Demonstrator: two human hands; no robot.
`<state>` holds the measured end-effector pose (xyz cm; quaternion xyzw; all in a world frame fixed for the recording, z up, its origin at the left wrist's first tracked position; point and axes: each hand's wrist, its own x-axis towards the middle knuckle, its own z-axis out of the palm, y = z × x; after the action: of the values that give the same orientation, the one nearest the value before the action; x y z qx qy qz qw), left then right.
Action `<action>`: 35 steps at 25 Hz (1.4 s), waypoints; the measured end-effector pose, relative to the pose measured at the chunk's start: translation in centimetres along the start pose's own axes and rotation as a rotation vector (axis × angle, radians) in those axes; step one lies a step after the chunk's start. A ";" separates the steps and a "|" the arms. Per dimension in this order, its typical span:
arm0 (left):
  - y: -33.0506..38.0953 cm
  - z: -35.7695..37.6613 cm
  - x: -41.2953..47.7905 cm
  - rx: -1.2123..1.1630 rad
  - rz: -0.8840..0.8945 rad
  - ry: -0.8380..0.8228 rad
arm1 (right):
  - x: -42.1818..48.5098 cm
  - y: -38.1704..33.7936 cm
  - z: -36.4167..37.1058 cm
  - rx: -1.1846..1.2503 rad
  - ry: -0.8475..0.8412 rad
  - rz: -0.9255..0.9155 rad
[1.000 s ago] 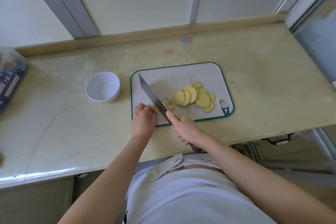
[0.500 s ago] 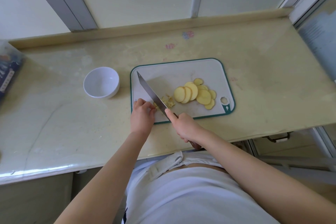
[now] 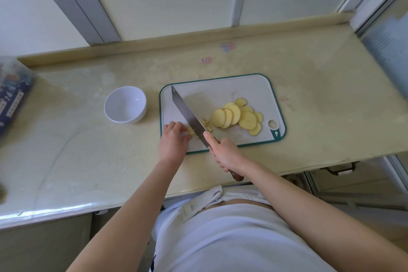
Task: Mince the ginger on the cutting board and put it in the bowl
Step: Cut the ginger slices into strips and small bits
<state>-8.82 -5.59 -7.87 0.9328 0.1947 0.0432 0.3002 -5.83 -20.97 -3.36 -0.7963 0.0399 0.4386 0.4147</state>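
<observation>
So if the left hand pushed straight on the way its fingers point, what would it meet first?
The ginger that the left hand is pinning, then probably the knife blade just beyond; depth is unclear.

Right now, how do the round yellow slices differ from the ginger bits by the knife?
The round slices are large discs; the ginger bits are tiny ragged scraps. The round slices overlap in a fanned heap, untouched; the ginger bits lie scattered either side of the knife, some against the left hand. Both are pale yellow and sit on the cutting board.
</observation>
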 end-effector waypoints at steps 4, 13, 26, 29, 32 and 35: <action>-0.1 -0.3 0.4 0.081 0.033 -0.054 | -0.1 -0.3 0.0 0.031 0.003 -0.008; 0.2 -0.3 1.2 0.129 0.013 -0.082 | -1.2 -0.6 -0.2 0.076 0.014 -0.033; 0.4 -0.5 0.6 -0.002 -0.067 -0.025 | -1.2 -0.6 0.4 -0.033 -0.015 -0.005; 0.4 -0.5 0.7 0.007 -0.063 -0.018 | -1.1 -0.9 0.6 -0.069 -0.013 0.007; 0.4 -0.4 0.8 0.002 -0.063 -0.013 | -1.1 -1.2 0.8 -0.121 0.007 -0.005; 0.3 -0.3 0.8 0.007 -0.055 -0.008 | -1.0 -1.2 1.0 -0.138 0.030 -0.013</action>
<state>-8.07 -5.32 -7.51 0.9283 0.2190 0.0304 0.2989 -6.57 -19.79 -2.16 -0.8296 0.0104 0.4256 0.3612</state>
